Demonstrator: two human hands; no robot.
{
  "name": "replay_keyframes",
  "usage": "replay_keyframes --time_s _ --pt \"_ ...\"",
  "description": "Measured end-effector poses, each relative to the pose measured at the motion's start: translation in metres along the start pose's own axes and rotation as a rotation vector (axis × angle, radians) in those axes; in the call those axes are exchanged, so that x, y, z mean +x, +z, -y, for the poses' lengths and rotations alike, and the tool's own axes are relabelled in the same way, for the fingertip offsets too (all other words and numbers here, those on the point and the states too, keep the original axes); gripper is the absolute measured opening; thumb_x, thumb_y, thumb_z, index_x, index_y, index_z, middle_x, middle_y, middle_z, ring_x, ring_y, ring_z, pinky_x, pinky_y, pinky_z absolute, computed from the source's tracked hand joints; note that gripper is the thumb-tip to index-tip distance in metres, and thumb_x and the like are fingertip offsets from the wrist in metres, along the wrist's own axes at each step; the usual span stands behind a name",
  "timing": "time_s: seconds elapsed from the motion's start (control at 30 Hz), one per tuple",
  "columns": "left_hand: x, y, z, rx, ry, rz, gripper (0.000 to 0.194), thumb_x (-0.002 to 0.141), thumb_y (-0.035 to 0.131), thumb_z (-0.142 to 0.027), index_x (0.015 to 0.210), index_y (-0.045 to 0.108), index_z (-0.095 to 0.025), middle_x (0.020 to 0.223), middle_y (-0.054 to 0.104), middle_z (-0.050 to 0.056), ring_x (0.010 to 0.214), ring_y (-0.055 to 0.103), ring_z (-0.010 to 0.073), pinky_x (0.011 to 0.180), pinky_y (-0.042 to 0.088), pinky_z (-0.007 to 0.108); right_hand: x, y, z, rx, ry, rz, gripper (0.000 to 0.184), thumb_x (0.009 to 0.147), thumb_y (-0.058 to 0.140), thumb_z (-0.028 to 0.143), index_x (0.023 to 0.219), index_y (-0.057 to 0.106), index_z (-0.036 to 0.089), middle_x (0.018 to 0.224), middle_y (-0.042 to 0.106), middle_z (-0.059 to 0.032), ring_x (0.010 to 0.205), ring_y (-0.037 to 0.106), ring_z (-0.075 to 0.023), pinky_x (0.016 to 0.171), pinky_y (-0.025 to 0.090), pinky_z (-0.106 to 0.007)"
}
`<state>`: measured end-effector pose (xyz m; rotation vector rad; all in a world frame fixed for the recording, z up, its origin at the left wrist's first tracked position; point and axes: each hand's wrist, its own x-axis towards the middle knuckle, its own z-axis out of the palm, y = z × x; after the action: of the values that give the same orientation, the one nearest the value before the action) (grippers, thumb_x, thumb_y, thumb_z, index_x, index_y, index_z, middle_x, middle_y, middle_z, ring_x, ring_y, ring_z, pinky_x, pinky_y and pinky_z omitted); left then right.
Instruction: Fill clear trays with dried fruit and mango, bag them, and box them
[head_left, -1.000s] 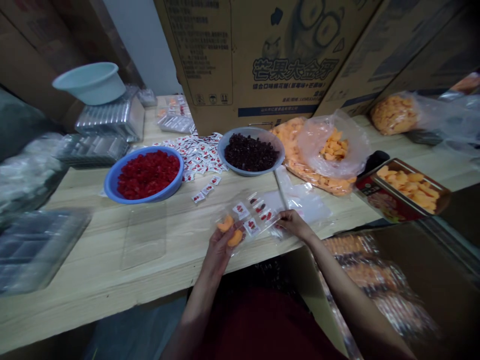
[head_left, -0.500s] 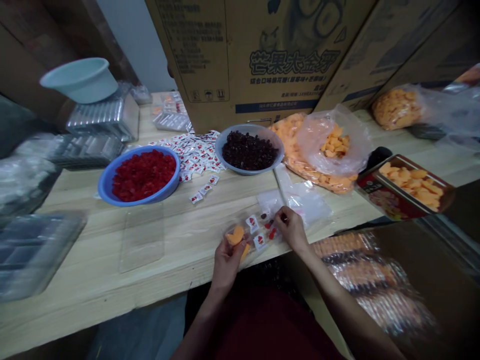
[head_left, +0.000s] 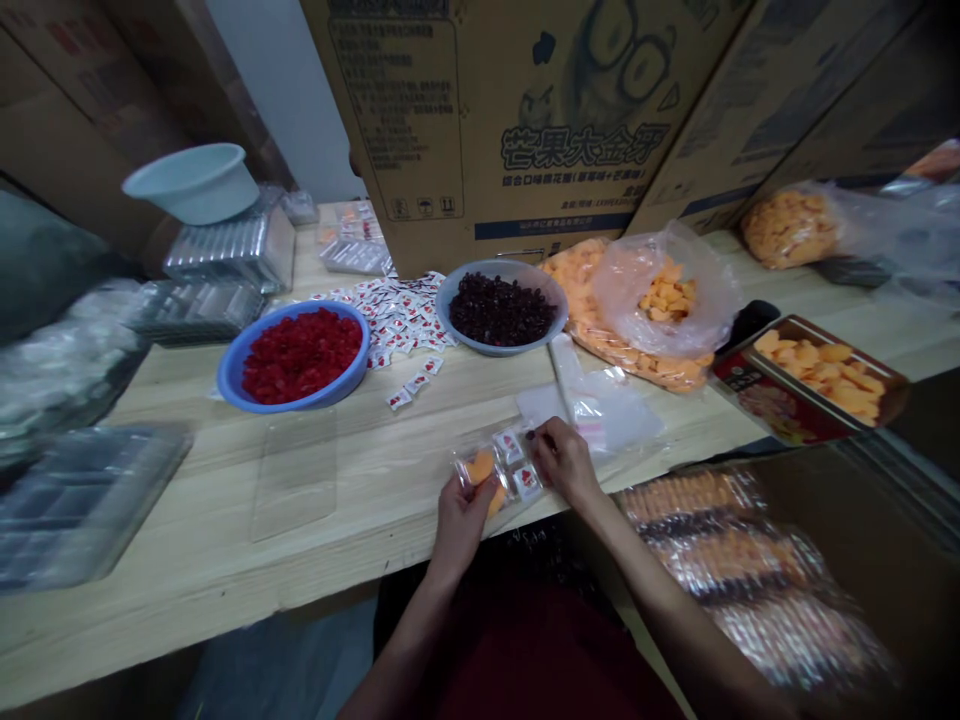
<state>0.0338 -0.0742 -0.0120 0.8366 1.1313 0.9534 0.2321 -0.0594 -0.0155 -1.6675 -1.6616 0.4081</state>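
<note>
A small clear plastic tray [head_left: 501, 462] with orange fruit pieces, white sachets and dark fruit lies at the near edge of the wooden table [head_left: 360, 470]. My left hand [head_left: 463, 516] grips its left end, the thumb over the orange pieces. My right hand [head_left: 564, 462] is closed on its right end, fingers curled over the top. A flat clear lid [head_left: 295, 475] lies to the left. Clear bags [head_left: 600, 412] lie just beyond my right hand.
Behind stand a blue bowl of red fruit [head_left: 298, 353], a grey-blue bowl of dark fruit [head_left: 501, 307], scattered white sachets [head_left: 401, 312], bags of orange pieces [head_left: 645, 310] and a tin of them [head_left: 817, 375]. Empty tray stacks [head_left: 82, 500] at left; cardboard boxes [head_left: 525, 120] behind; filled packs [head_left: 735, 560] at lower right.
My hands have drawn closer together along the tray. The right hand slid in from its far end and now covers the right part.
</note>
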Motion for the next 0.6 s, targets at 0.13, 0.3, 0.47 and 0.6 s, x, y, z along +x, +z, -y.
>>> replay_keyframes --time_s 0.13,0.3,0.47,0.6 --pt "0.007 0.012 0.01 -0.107 -0.03 -0.028 0.038 0.075 0.08 -0.04 0.098 0.068 -0.012 0.092 0.075 0.008 0.082 0.07 0.0208 0.075 0.055 0.031 -0.014 -0.005 0.006 -0.132 -0.064 0.04 0.017 0.097 0.042 0.019 0.086 0.055 0.02 0.084 0.057 -0.0049 0.079 0.054 -0.0191 0.071 0.041 -0.029" --pt "0.007 0.022 0.021 -0.144 -0.09 -0.083 0.039 0.073 0.081 -0.04 0.097 0.066 -0.013 0.091 0.075 0.007 0.081 0.07 0.0187 0.074 0.054 0.028 -0.036 -0.026 -0.01 -0.427 0.065 0.031 0.008 0.093 0.05 0.019 0.088 0.056 0.019 0.088 0.057 -0.008 0.085 0.053 -0.0241 0.074 0.041 -0.033" --pt "0.008 0.04 0.018 -0.158 -0.094 -0.045 0.039 0.073 0.08 -0.042 0.097 0.065 -0.014 0.09 0.074 0.006 0.079 0.068 0.0184 0.073 0.053 0.029 -0.048 -0.037 -0.001 -0.325 0.041 0.067 0.018 0.1 0.042 0.017 0.089 0.056 0.019 0.088 0.057 -0.0071 0.082 0.054 -0.022 0.072 0.04 -0.031" --pt "0.013 0.061 0.017 -0.029 0.013 -0.05 0.033 0.076 0.077 -0.043 0.088 0.062 -0.016 0.081 0.068 0.002 0.075 0.063 0.0165 0.069 0.05 0.026 -0.05 -0.025 0.025 -0.193 -0.033 0.07 0.024 0.102 0.038 0.016 0.085 0.055 0.02 0.083 0.055 -0.0061 0.079 0.052 -0.0211 0.071 0.04 -0.031"
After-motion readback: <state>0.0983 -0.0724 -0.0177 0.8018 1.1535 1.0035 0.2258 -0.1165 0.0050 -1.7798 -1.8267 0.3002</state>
